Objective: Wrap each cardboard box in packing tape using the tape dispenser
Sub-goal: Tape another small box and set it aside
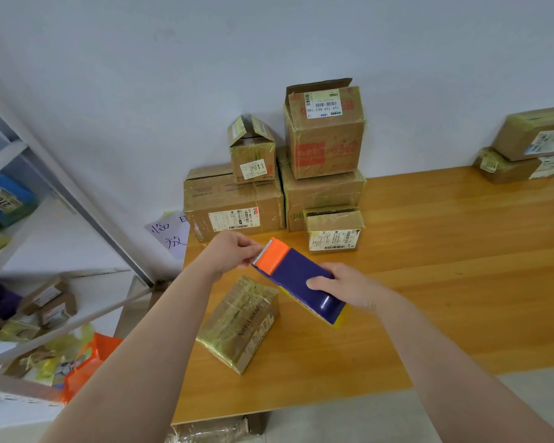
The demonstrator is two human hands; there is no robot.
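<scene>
Head view: tape dispenser (296, 273), blue body in right hand (349, 287) grip, orange end in left hand (231, 254) pinch

A wooden table (445, 266) offers open surface across its middle and right. A stack of cardboard boxes (234, 206) blocks its back-left against the wall, and two more boxes (525, 155) fill the far-right corner. A taped box (240, 324) lies front-left. Above it the left hand (227, 254) and right hand (343, 286) hold a tape dispenser (298, 276). A metal shelf (77, 201) crowds the left edge.
</scene>
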